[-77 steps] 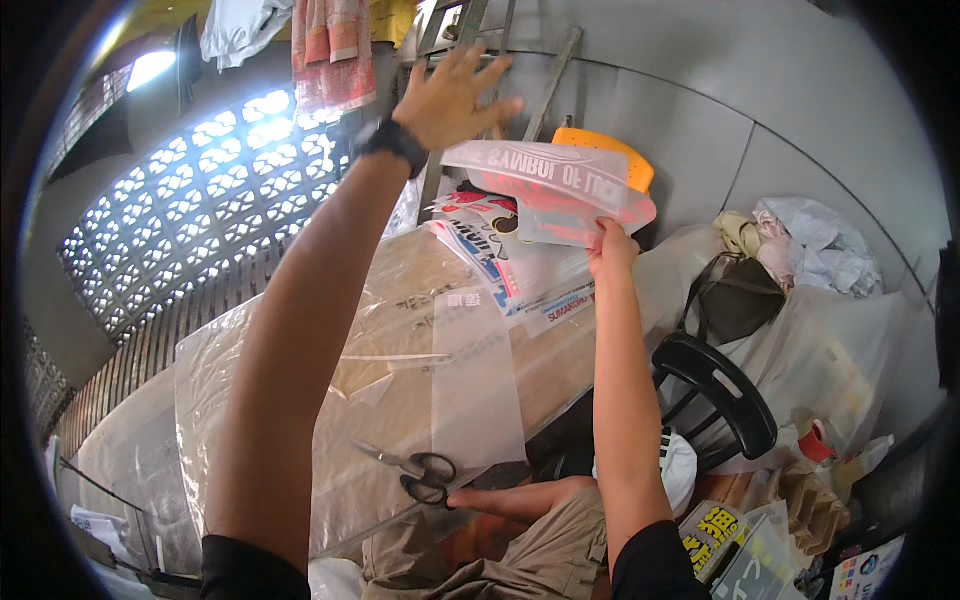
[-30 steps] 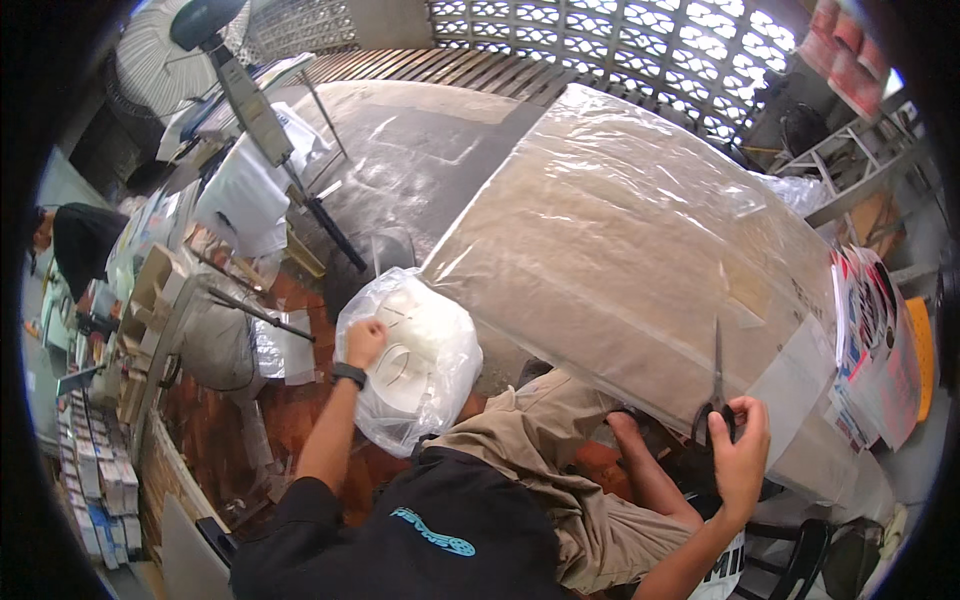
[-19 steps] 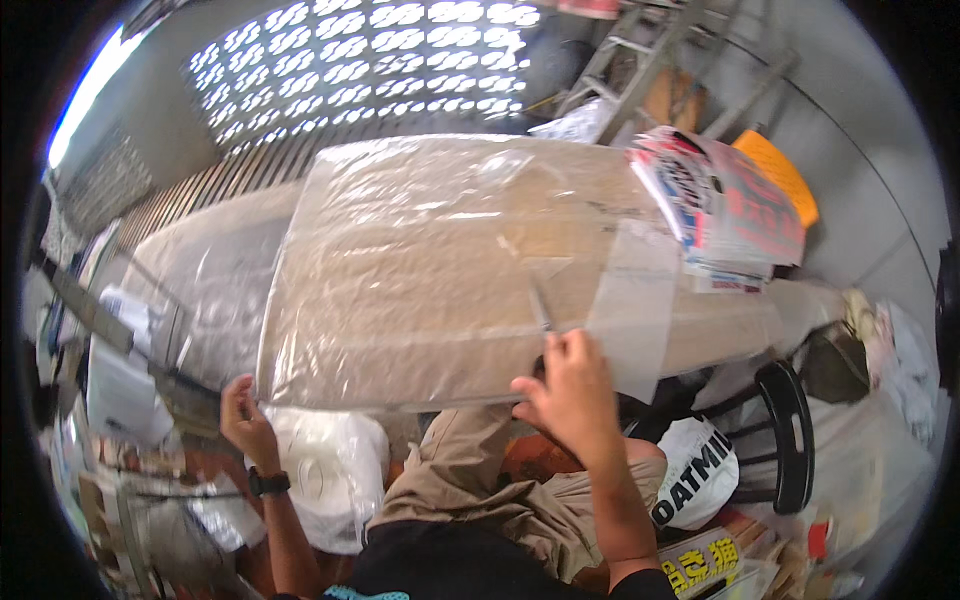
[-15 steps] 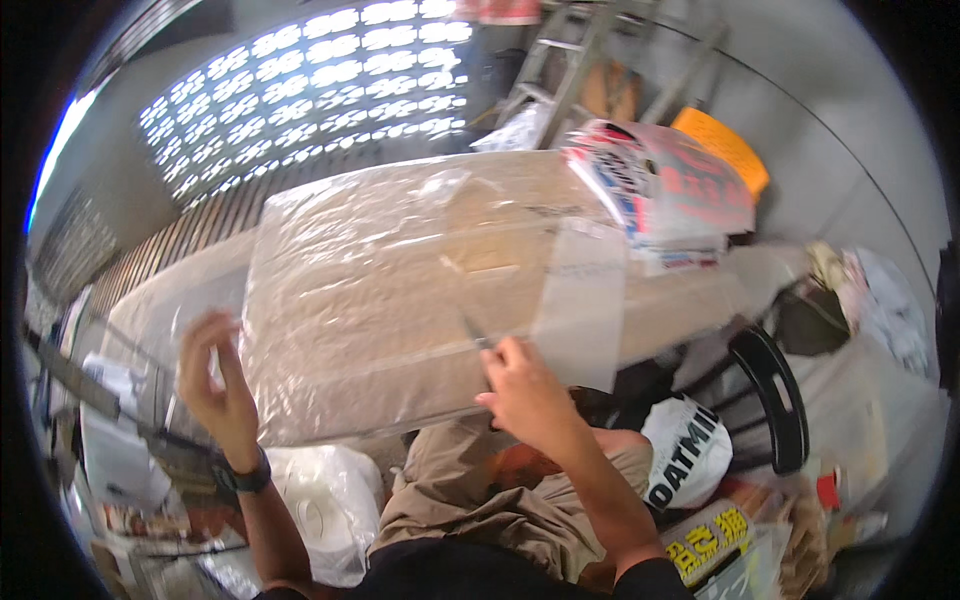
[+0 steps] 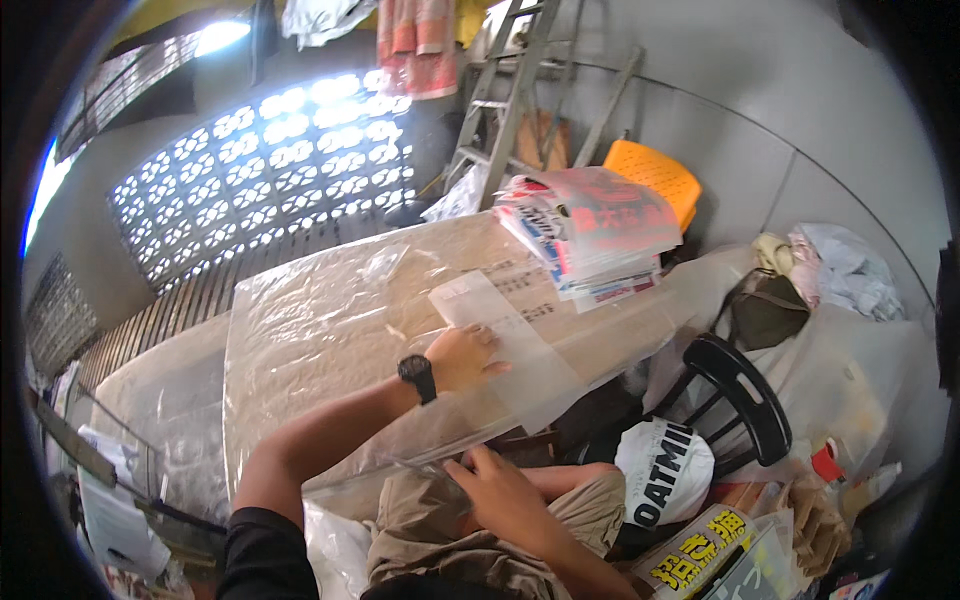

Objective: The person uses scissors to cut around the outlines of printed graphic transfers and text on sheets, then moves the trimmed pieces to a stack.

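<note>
My left hand (image 5: 463, 358), with a black watch at its wrist, lies on a long translucent white plastic sheet (image 5: 535, 375). Its fingers are spread on the sheet rather than wrapped round anything. The sheet lies across a plastic-covered brown tabletop (image 5: 320, 310) and hangs over its near edge. Below that edge, above my lap, my right hand (image 5: 497, 490) is closed on a slim knife-like tool (image 5: 418, 464). The tool's thin end points left; its handle is mostly hidden in the fingers.
A stack of printed plastic bags (image 5: 595, 230) sits at the table's far right. Beyond it stand an orange chair (image 5: 650, 180) and a metal ladder (image 5: 510, 110). A black chair (image 5: 745, 395) and a white printed bag (image 5: 665, 465) are to my right. Clear plastic bags hang below the table's near left.
My left hand has moved from the table's left side onto the plastic sheet. My right hand has drawn back with the tool to my lap. The sheet has shifted left and tilted; the view has turned.
</note>
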`<state>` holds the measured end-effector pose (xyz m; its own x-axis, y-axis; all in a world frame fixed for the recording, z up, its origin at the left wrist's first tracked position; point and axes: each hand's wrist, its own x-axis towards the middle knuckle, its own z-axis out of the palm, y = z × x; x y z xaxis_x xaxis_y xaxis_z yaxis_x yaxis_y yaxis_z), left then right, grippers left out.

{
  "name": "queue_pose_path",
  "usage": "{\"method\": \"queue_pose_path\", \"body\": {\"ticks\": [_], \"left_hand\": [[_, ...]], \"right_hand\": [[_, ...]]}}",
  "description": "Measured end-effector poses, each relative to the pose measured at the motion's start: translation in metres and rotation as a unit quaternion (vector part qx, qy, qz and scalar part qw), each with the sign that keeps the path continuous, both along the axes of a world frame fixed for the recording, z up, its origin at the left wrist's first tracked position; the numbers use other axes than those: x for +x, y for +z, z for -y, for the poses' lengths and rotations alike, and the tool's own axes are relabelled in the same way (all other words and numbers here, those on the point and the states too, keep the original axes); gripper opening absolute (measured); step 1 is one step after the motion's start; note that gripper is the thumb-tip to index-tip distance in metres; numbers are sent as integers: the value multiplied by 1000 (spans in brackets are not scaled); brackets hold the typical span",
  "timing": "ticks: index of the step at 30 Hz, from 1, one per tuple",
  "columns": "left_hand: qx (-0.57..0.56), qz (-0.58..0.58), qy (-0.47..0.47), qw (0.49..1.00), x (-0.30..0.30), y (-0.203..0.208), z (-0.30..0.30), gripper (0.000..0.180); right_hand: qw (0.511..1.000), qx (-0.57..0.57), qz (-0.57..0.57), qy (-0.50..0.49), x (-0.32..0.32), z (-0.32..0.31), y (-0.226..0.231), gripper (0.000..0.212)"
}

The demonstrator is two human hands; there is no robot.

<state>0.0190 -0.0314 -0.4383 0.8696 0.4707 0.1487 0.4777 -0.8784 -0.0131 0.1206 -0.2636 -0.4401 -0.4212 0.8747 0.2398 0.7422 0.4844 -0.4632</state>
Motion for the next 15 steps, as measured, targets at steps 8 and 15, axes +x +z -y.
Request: {"method": "queue_pose_path", "body": {"ticks": [8,15], "left_hand": [[-47,134,125,982,-42,10,148,40],[-94,360,191,908,-63,-7,62,43]], "right_hand": [[936,-267,-230,28,105,86,-10,29],[899,-223,-369,-82,92,82,-9,22]]}}
